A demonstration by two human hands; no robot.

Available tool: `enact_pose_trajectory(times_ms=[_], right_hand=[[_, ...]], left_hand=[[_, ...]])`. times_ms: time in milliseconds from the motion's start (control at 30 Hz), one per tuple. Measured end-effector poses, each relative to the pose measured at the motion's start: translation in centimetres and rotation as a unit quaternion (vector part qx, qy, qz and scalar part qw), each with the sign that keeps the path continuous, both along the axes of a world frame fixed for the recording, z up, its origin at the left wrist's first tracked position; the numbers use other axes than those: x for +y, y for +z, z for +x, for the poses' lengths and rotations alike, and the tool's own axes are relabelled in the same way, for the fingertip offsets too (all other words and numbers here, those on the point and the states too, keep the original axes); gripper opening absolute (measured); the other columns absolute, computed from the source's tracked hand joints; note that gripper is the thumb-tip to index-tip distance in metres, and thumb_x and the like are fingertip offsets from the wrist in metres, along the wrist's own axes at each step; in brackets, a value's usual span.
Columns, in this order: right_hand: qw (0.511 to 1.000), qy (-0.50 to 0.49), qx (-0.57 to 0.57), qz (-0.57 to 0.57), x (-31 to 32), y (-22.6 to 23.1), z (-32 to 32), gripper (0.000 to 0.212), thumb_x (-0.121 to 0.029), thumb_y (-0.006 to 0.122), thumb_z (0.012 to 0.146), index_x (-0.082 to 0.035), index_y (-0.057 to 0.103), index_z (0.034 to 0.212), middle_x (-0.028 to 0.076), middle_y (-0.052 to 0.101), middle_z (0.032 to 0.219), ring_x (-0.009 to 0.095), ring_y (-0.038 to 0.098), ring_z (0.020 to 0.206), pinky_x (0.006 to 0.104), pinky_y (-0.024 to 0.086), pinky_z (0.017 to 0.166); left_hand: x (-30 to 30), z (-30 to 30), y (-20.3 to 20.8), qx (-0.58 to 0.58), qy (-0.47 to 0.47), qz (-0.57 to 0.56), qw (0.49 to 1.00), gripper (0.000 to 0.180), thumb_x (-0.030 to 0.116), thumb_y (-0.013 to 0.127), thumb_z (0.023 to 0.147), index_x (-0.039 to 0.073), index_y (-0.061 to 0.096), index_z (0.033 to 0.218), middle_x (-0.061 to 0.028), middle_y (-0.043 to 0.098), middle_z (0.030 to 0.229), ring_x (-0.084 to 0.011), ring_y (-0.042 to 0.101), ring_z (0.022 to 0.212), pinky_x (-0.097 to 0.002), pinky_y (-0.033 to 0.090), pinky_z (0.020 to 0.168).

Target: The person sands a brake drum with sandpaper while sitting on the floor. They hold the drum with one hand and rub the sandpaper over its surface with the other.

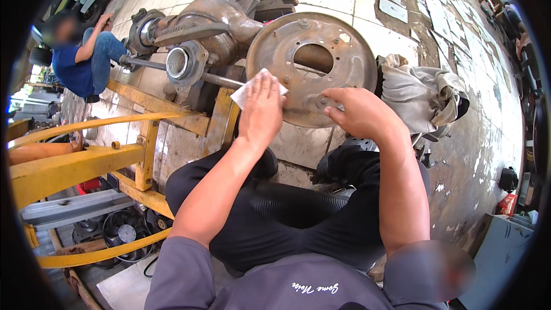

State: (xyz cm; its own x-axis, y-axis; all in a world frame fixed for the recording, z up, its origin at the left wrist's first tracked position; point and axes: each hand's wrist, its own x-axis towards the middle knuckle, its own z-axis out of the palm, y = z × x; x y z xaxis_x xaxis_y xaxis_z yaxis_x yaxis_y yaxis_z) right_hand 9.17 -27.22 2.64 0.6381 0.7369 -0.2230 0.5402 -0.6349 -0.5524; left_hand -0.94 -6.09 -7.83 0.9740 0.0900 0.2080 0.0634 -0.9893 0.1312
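A round, rusty brake backing plate point(272, 46) stands before me, with a large hole in its middle and smaller holes around it. My left hand point(261, 106) lies over a folded white sheet point(240, 96), paper or thin cloth, pressing it against the plate's left edge. At the lower right of the plate is my right hand point(364, 113), thumb and forefinger apart with nothing between them; the fingertips are at the plate's face. Behind the plate extends a rusty axle housing point(212, 11). An axle shaft point(221, 80) with a ring-shaped flange point(179, 63) lies left of the plate.
A yellow metal frame point(80, 169) fills the left side. Beyond it a person point(86, 57) in blue crouches by the axle's far end. Grey cloth point(422, 89) is draped right of the plate. A black fan point(126, 232) lies at lower left, a blue-grey box point(496, 258) at lower right.
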Motion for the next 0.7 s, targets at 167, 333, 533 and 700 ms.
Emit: enact_pose_trajectory(times_ms=[167, 333, 533, 700], right_hand=[[1.000, 0.000, -0.002, 0.013, 0.1, -0.8, -0.2, 0.037, -0.022, 0.065, 0.090, 0.000, 0.066, 0.120, 0.025, 0.068, 0.110, 0.039, 0.063, 0.109, 0.0463, 0.049, 0.095], [1.000, 0.000, -0.001, 0.003, 0.2, 0.0, -0.1, 0.037, -0.022, 0.065, 0.090, 0.000, 0.066, 0.120, 0.025, 0.068, 0.110, 0.040, 0.063, 0.108, 0.0464, 0.049, 0.095], [1.000, 0.010, 0.008, -0.014, -0.1, -0.1, 0.0, 0.039, -0.021, 0.064, 0.092, 0.002, 0.063, 0.124, 0.024, 0.067, 0.116, 0.041, 0.062, 0.110, 0.0450, 0.049, 0.096], [1.000, 0.001, 0.006, -0.004, 0.0, -0.1, -0.1, 0.039, -0.022, 0.063, 0.092, 0.001, 0.064, 0.123, 0.025, 0.067, 0.115, 0.040, 0.062, 0.111, 0.0452, 0.048, 0.097]], left_hand=[[-3.9, -3.6, 1.3, 0.021, -0.068, -0.061, 0.996, 0.049, 0.018, 0.056, 0.098, -0.009, 0.048, 0.138, -0.0288, 0.044, 0.148, -0.0397, 0.038, 0.142, -0.0492, 0.029, 0.118], [-1.8, -1.3, 0.4, -0.008, -0.012, -0.057, 0.998, 0.049, 0.019, 0.055, 0.098, -0.009, 0.048, 0.138, -0.0289, 0.044, 0.147, -0.0399, 0.038, 0.141, -0.0498, 0.029, 0.118], [-0.7, -0.4, 0.4, -0.001, -0.002, -0.035, 0.999, 0.047, 0.018, 0.052, 0.099, -0.009, 0.048, 0.138, -0.0293, 0.043, 0.148, -0.0402, 0.037, 0.142, -0.0502, 0.026, 0.119], [-3.2, -2.6, 0.5, 0.008, -0.045, -0.056, 0.997, 0.049, 0.019, 0.053, 0.100, -0.008, 0.046, 0.140, -0.0282, 0.042, 0.149, -0.0393, 0.036, 0.143, -0.0496, 0.026, 0.119]])
